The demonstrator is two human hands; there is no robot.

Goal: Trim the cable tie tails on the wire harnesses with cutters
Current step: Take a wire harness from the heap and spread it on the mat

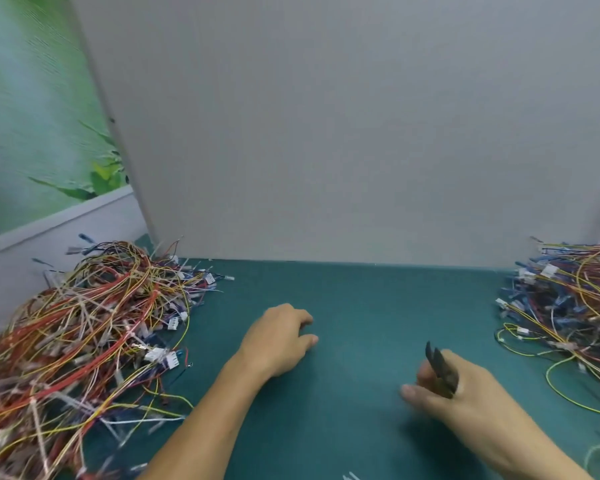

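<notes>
The dark, slim metal cutters (pixel 442 370) sat in the person's right hand (pixel 478 403), near and right of centre above the teal-green table mat (pixel 361 296). Their narrow blades pointed up and away, slightly parted at the tips. The fingers were curled round the handles, which the hand hid completely, and motion blur softened the thumb and the tool's outline. The left hand (pixel 279 337) rested palm down on the mat near the middle, its fingers loosely bent and holding nothing. At the left lay a large tangled heap of red, yellow, white and blue wire harnesses (pixel 84 334) with white plastic connectors and pale cable tie tails (pixel 37 420) sticking out. Its near part was blurred and cut off by the frame edge. A second heap of mostly blue and yellow harnesses (pixel 568 306) lay at the far right, also cut off at the edge. How many harnesses each heap held could not be made out. A plain grey upright panel (pixel 326 133) closed the far side of the mat, and a green leafy poster (pixel 32 116) hung at far left.
</notes>
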